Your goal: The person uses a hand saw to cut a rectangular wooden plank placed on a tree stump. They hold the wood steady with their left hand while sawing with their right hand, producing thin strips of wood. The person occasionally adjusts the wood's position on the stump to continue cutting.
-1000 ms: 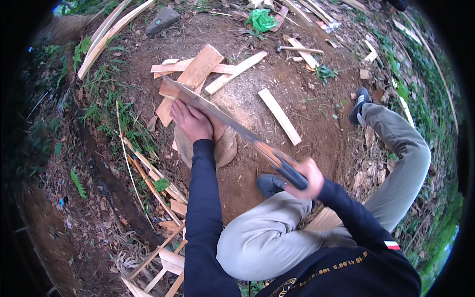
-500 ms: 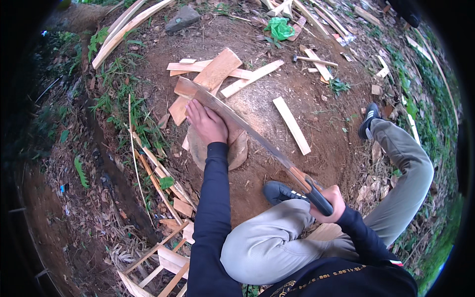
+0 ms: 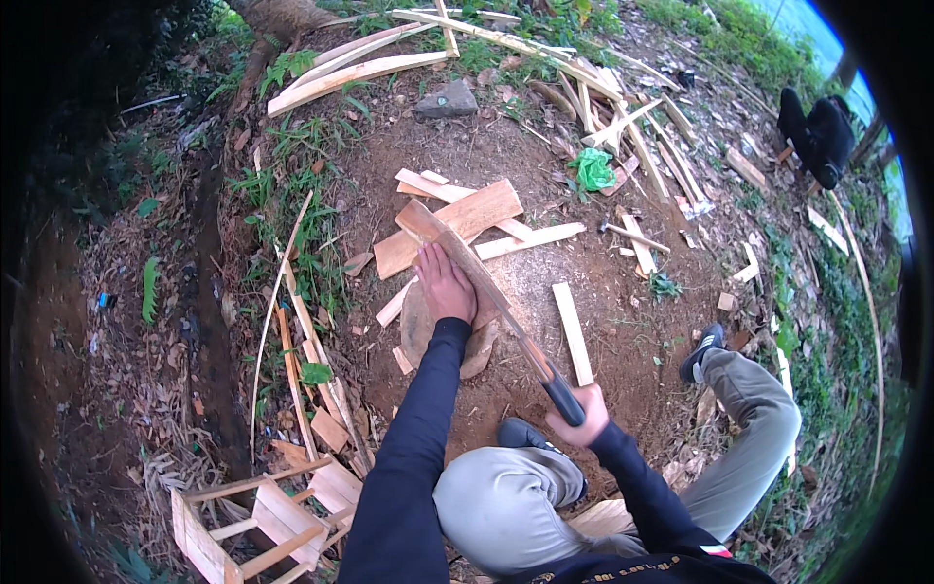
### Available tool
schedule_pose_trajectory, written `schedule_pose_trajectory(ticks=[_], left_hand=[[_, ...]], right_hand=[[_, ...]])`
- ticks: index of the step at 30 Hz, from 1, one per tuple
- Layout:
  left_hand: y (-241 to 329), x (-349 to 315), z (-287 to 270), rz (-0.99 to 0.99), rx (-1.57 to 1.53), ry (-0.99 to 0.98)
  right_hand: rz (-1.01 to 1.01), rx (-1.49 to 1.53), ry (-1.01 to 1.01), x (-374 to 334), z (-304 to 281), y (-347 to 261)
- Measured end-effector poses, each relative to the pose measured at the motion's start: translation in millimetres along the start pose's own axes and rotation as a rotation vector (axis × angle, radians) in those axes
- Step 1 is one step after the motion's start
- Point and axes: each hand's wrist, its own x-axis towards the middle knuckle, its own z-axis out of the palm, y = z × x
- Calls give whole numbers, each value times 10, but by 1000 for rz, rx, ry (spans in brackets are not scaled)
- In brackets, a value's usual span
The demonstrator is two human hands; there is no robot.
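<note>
My left hand (image 3: 448, 281) lies flat with its fingers stretched over a wooden board (image 3: 416, 222), pressing it on a round log stump (image 3: 416, 326). My right hand (image 3: 581, 417) is wrapped round the dark handle of a handsaw (image 3: 525, 343). The saw's long blade slants up to the left along the board's right side, close to my left fingers. Whether its teeth are in the wood cannot be made out. Beyond the stump, a wide plank (image 3: 484, 208) lies across narrower wooden strips (image 3: 438, 189).
A loose strip (image 3: 573, 334) lies right of the saw, on soil with sawdust. Farther right are a hammer (image 3: 632, 237) and a green plastic bag (image 3: 592, 169). A wooden frame (image 3: 282, 521) stands at lower left. Someone in dark clothing (image 3: 825, 131) is at far right.
My right hand has pushed the saw forward, so its handle is closer to the board. My left hand keeps its place on the board. The view has shifted, showing more of the far ground.
</note>
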Motion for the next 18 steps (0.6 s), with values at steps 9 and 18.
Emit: schedule_pose_trajectory(ticks=[9, 18], left_hand=[[48, -15, 59, -40, -77, 24], [165, 25, -547, 32, -239, -224]], right_hand=[[76, 58, 201, -826, -339, -30], [25, -158, 295, -501, -668, 62]])
